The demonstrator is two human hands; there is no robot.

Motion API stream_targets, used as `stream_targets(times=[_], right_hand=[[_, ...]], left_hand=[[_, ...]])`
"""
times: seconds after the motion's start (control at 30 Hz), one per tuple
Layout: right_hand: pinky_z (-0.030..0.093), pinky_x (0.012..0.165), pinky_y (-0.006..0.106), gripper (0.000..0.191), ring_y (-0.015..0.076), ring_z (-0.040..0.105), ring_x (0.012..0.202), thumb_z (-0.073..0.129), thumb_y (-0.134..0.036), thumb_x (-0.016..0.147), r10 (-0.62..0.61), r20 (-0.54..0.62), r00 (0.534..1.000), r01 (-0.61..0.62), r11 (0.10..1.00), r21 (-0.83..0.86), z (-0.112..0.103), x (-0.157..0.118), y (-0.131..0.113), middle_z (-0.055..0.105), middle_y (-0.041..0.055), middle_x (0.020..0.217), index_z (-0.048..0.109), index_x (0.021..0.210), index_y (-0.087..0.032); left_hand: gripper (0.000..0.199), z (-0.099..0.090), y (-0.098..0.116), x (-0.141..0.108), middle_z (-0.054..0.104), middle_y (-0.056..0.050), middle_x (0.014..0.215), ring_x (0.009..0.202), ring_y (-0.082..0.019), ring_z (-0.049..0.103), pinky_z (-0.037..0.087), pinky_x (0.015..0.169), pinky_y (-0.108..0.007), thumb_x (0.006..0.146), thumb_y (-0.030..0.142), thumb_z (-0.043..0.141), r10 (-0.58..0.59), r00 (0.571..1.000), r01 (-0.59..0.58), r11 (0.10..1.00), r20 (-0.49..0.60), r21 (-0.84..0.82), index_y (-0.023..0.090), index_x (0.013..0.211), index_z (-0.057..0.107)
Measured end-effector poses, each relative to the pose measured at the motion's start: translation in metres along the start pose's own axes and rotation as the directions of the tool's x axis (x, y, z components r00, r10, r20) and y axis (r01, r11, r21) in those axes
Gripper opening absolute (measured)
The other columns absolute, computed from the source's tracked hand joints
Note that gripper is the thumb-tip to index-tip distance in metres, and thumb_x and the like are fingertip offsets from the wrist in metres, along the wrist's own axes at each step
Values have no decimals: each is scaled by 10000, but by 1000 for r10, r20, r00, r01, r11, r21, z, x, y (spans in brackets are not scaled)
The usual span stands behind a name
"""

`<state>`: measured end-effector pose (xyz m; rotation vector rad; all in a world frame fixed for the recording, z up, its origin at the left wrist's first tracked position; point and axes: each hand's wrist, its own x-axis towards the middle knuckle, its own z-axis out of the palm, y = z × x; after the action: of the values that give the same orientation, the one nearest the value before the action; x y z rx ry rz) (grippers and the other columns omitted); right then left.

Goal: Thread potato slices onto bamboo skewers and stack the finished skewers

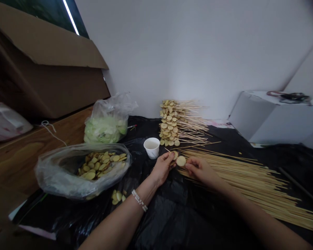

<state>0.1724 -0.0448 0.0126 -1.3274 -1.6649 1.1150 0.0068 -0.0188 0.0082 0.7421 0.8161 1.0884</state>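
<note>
My left hand (163,168) pinches a round potato slice (175,155) between thumb and fingers. A thin bamboo skewer tip sticks out past this slice at the upper left. Just to the right, a second, paler potato slice (181,161) faces me, touching or nearly touching the fingertips of my right hand (198,169). The right thumb and finger are closed at its edge, in line with the skewer; their grip on the stick is mostly hidden. Behind my hands lies a stack of skewered potato slices (169,127), sticks pointing right. Loose bamboo skewers (240,177) spread beside and under my right forearm.
A white paper cup (151,148) stands behind my left hand. To the left are an open plastic bag (54,173) of potato slices, a bag of pale green pieces (105,126) and a small pile of slices (118,196). Black plastic sheeting (169,218) covers the surface.
</note>
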Motion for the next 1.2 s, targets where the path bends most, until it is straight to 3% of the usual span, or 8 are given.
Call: stream_targets(times=[0.1,0.2,0.33,0.43,0.6,0.73,0.93,1.2], right_hand=[[356,506,234,216,104,454,505,519,-385,770,-50,-40,998,49,999,-24,-6,1,-3,513,-33,539,521,679,-189],[351,496,234,230,103,448,494,529,-403,755,-40,-55,998,39,999,-17,-13,1,-7,509,-32,528,533,678,-186],[335,471,231,232,98,436,469,537,-412,742,6,-56,998,-6,1000,-1,-19,2,-10,503,-35,507,533,675,-190],[339,476,233,241,100,441,471,541,-421,736,10,-52,999,-10,1000,-7,-20,2,-10,508,-33,509,533,666,-191],[344,480,238,259,101,454,471,558,-437,732,-3,-39,999,3,1000,-8,-25,2,-10,522,-27,519,525,667,-189],[343,479,235,255,98,453,480,558,-429,751,-15,-11,1000,14,999,-31,-28,2,-11,529,-21,530,545,688,-182],[292,445,215,296,80,413,460,555,-465,764,8,33,999,-7,1000,-31,-28,1,-10,525,-28,534,544,687,-179],[217,420,220,299,65,341,413,578,-484,730,84,18,996,-85,994,74,-34,-2,-15,502,-40,525,541,716,-188]], left_hand=[[258,-1,6,1,665,-80,910,778,-114,593,451,669,-199,757,369,673,-117,993,117,979,8,-168,133,860,688],[204,-7,14,2,664,-103,958,829,-128,611,486,755,-219,743,124,563,-176,976,208,927,127,-311,110,914,674],[505,-13,17,5,654,-104,1032,969,-139,611,458,927,-233,546,-83,445,-109,980,164,918,167,-361,95,969,655],[437,-12,15,6,646,-125,1064,1011,-167,611,448,979,-269,613,-80,484,-90,989,128,927,120,-352,85,986,639],[202,-7,11,4,652,-159,1060,938,-199,652,508,901,-327,789,75,565,-105,991,126,942,82,-312,92,985,611],[40,-7,10,4,665,-148,989,890,-191,663,524,833,-313,818,148,593,-101,993,113,956,58,-269,109,816,591],[153,-10,11,4,607,-2,748,678,-73,588,484,648,-186,713,206,736,-42,999,48,979,35,-196,150,759,601],[203,-8,14,4,655,-31,777,602,-50,541,379,477,-129,642,210,788,-17,1000,19,993,19,-117,132,810,704]])
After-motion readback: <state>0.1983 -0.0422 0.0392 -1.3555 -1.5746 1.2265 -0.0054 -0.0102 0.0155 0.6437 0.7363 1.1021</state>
